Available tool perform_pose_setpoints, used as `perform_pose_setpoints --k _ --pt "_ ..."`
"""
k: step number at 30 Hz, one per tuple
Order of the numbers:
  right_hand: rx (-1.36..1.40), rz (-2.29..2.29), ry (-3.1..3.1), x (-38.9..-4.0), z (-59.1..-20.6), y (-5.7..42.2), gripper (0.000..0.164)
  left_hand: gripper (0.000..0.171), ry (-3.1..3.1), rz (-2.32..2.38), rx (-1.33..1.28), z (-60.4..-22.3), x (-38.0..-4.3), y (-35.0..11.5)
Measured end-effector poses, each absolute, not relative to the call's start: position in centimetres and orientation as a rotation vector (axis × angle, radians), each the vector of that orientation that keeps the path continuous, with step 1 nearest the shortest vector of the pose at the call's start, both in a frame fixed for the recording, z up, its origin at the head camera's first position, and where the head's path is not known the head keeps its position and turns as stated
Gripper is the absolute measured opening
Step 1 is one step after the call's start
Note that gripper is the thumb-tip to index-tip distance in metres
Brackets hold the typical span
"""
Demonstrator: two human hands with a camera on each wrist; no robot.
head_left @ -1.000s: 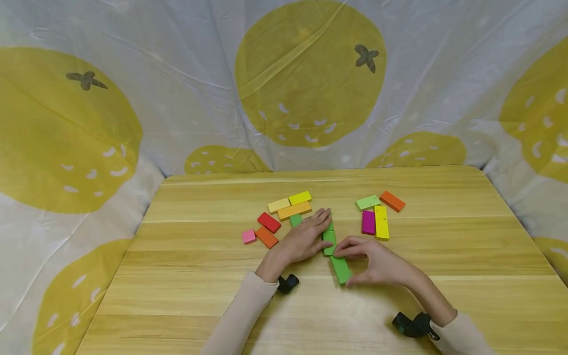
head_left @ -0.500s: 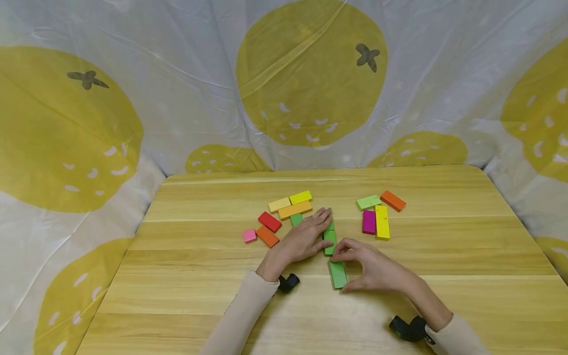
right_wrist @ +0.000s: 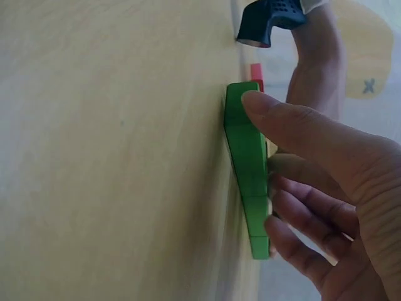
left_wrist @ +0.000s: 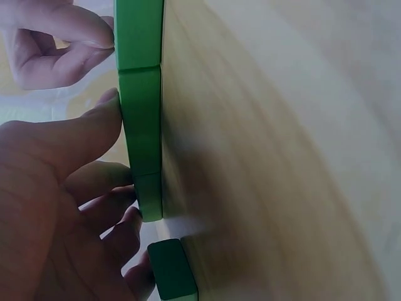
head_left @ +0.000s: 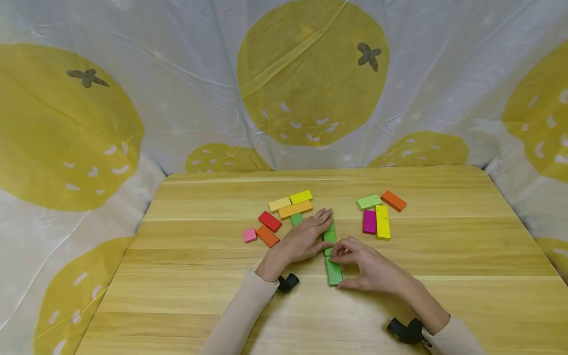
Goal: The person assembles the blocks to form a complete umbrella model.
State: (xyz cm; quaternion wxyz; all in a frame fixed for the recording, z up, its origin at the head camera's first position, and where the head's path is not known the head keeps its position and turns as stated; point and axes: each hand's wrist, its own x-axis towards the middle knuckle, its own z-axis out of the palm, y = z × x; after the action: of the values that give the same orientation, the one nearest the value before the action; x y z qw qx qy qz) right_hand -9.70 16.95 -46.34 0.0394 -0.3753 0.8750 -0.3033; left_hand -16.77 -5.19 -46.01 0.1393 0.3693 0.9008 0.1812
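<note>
Three green blocks lie end to end in a line in the head view. My right hand [head_left: 374,268] pinches the nearest green block [head_left: 334,273] lengthwise, thumb at its near end and fingers at the other; the right wrist view shows the thumb [right_wrist: 269,106] on its end. That block meets the middle green block [head_left: 329,237]. My left hand [head_left: 299,241] rests across the line with fingers extended. Its thumb [left_wrist: 103,128] touches the middle block, and its fingertips touch the far green block [left_wrist: 150,197]. Another green block [head_left: 296,218] is partly hidden beyond the left hand.
Left of the hands lie an orange-yellow block [head_left: 295,210], two yellowish blocks, a red block [head_left: 269,221], an orange block [head_left: 267,236] and a pink block [head_left: 250,235]. Right lie a magenta block [head_left: 369,222], a yellow block [head_left: 382,222], a light green block [head_left: 369,202] and an orange-red block [head_left: 393,200].
My right hand has shifted slightly left with the nearest green block. From slanted, it has straightened into line, and the gap seen half a second ago has closed. The left hand stays put.
</note>
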Motion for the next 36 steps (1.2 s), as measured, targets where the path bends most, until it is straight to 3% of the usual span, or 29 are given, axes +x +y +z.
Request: perform_pose_setpoints --k 28,32,36 --pt "-1.193 -0.978 2.731 -9.7 -47.0 16.7 0.038 0.071 2.589 0.411 1.123 -45.5 -16.2 -5.5" --pt "-1.145 -1.046 2.723 -10.1 -46.6 17.5 0.042 0.076 2.553 0.453 1.125 -45.5 -16.0 -5.8" --pt "-1.064 -1.107 2.819 -11.2 -46.4 19.5 0.044 0.095 2.521 0.471 1.109 -45.5 -15.8 -5.9"
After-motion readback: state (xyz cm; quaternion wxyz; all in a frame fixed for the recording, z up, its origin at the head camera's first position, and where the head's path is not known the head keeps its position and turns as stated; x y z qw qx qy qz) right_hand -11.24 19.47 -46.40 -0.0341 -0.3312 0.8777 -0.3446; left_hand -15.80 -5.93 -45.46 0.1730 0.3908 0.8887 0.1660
